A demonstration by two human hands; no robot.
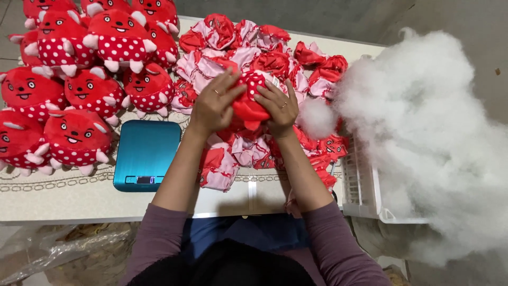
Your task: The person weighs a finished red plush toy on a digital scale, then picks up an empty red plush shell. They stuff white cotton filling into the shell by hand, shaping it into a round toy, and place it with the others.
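Hands meet at table centre: left hand (213,104) and right hand (279,107) both clasp a red plush skin (248,103), squeezing it into shape. Unstuffed skins (233,50) lie beneath; finished toys (79,79) far left, white stuffing (423,132) within right reach, blue scale (145,153) near

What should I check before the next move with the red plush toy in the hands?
1. Left hand grips the red polka-dot plush toy shell: ok.
2. Right hand grips it too: ok.
3. Loose white fibre stuffing beside the right hand: ok.
4. Teal flat digital scale bare on top: ok.
5. Shell opening facing up: cannot tell.
6. Finished red stuffed toys lie apart from the unstuffed red-and-pink shells: ok.
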